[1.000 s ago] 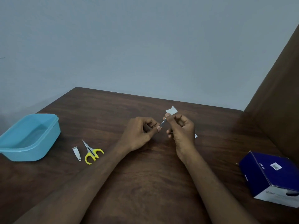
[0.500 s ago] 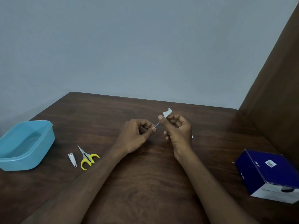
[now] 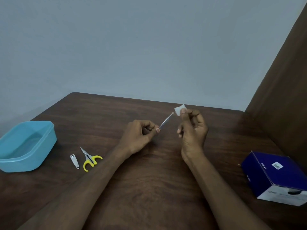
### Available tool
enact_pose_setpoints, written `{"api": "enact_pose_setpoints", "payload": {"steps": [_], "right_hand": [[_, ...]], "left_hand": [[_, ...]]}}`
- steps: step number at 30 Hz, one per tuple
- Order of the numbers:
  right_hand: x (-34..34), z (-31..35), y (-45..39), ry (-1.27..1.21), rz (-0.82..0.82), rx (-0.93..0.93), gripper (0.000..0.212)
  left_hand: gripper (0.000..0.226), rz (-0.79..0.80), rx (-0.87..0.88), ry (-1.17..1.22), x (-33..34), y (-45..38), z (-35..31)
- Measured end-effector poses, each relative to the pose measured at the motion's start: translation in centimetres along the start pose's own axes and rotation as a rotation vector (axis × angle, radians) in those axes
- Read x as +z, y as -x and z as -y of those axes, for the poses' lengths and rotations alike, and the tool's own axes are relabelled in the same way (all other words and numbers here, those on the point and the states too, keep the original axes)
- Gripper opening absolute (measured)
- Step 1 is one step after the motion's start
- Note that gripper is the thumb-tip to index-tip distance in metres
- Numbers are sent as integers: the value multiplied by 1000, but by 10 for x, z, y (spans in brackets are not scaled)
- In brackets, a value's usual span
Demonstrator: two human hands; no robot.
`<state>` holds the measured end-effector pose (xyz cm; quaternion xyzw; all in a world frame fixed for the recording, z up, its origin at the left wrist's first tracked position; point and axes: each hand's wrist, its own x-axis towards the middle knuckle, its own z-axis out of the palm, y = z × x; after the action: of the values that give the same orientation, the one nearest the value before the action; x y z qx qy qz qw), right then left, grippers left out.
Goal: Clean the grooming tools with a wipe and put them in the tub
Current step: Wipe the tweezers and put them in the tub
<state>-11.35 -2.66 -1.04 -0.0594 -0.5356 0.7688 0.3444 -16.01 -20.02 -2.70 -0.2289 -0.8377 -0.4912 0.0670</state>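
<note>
Over the middle of the table, my left hand (image 3: 141,135) pinches the end of thin metal tweezers (image 3: 166,121), which point up and to the right. My right hand (image 3: 192,130) holds a small white wipe (image 3: 179,110) between thumb and fingers, just off the tweezers' tip. A light blue plastic tub (image 3: 26,146) stands at the left edge, and nothing shows inside it. Beside the tub lie a small silver nail clipper (image 3: 74,161) and yellow-handled scissors (image 3: 90,159), flat on the wood.
A dark blue and white box (image 3: 274,176) lies on its side at the right. A brown wooden panel (image 3: 285,97) rises along the table's right side. The dark wooden table (image 3: 149,188) meets a grey wall at the back.
The wipe has slid off the tweezers toward the tip, and my right hand has moved right and up, away from my left hand. More of the tweezers now shows.
</note>
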Motion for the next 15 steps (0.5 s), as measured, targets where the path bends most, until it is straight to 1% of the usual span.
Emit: {"api": "enact_pose_setpoints", "payload": {"steps": [3,5,6,8,10,15], "right_hand": [[-1,-11,6,200,145,32,15],[0,-17,7,372,218,11,23],[1,-19,7,433,232,6,28],[1,-20,6,479,207,20,34],[0,-21,4,488,207,24,31],[-1,-23,3,508,286,17,11]], "left_hand": [[8,-38,-49,95,-3,0,-1],[13,-21,-21,90,-4,0,-2],[17,-10,1,77,-4,1,-2],[22,7,27,54,-4,2,-3],[19,9,39,48,-4,2,-3],[12,13,29,70,-5,2,-3]]}}
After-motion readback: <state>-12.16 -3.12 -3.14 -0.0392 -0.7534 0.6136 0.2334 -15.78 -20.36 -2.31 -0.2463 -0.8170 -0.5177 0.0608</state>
